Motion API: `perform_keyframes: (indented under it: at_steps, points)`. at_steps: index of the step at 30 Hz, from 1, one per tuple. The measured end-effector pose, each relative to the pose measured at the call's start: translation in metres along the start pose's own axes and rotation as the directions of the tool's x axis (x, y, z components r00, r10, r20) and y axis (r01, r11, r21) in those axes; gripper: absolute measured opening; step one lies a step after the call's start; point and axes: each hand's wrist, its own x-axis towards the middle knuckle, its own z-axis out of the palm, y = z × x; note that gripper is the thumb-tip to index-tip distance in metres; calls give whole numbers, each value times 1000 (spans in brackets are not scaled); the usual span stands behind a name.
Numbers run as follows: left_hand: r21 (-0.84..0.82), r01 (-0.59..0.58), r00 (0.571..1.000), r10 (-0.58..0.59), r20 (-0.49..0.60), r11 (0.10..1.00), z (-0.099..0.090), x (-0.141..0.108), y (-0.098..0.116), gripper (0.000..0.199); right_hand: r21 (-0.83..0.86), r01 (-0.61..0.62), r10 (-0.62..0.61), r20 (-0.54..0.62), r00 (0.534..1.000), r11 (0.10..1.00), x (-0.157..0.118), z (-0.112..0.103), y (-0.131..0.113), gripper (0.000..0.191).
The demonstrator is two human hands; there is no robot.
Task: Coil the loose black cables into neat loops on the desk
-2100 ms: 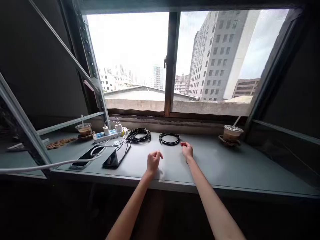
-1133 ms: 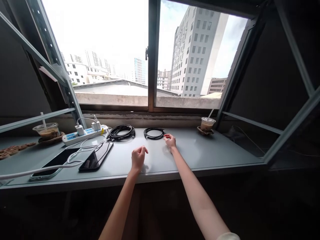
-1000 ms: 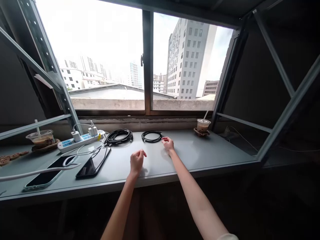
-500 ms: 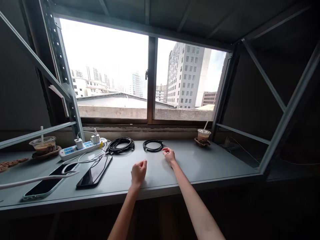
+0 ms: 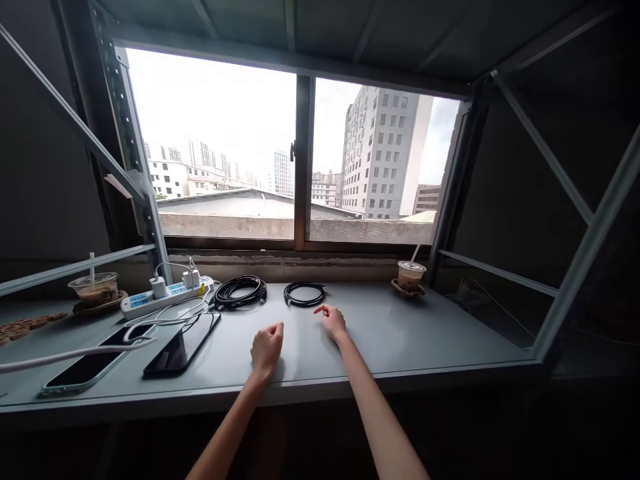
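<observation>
My left hand [image 5: 267,348] is curled into a fist just above the front part of the grey tabletop [image 5: 395,333], and nothing shows in it. My right hand [image 5: 332,321] points its index finger to the left, the other fingers partly curled and nothing held. Just beyond that finger lies a small coiled black cable [image 5: 305,305], apart from the hand. To its left is a larger, thicker coil of black cable [image 5: 241,307].
At left are a white power strip [image 5: 137,305] with chargers plugged in, a black phone [image 5: 181,347] and a second phone [image 5: 93,367] crossed by a white cable. Iced drinks [image 5: 411,272] stand on coasters at both ends. Metal shelf posts [image 5: 590,247] frame the sides.
Both hands have moved slightly left and towards me. The right index finger has stretched out further while its other fingers curled in. The camera view has shifted a little; the cables lie as before.
</observation>
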Motion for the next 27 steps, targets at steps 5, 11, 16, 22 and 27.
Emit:
perform_keyframes:
  at_steps: [5, 11, 16, 22, 27]
  points:
    - [73, -32, 999, 29, 36, 997, 3, -1, 2, 37, -73, 29, -24, 65, 998, 997, -7, -3, -6, 25]
    - [208, -126, 991, 115, 66, 970, 7, -8, 5, 37, -162, 78, -58, 129, 990, 984, -14, -4, -9, 24]
    - [313, -282, 956, 237, 176, 907, 12, -19, 13, 27, -250, 124, -71, 212, 975, 960, -29, -4, -17, 23]
    - [369, -377, 920, 298, 255, 849, 12, -25, 17, 30, -321, 149, -40, 322, 946, 935, -14, -18, -20, 22]
    - [338, -421, 897, 330, 294, 842, 14, -25, 17, 33, -367, 123, 25, 374, 927, 922, 13, -40, -3, 23]
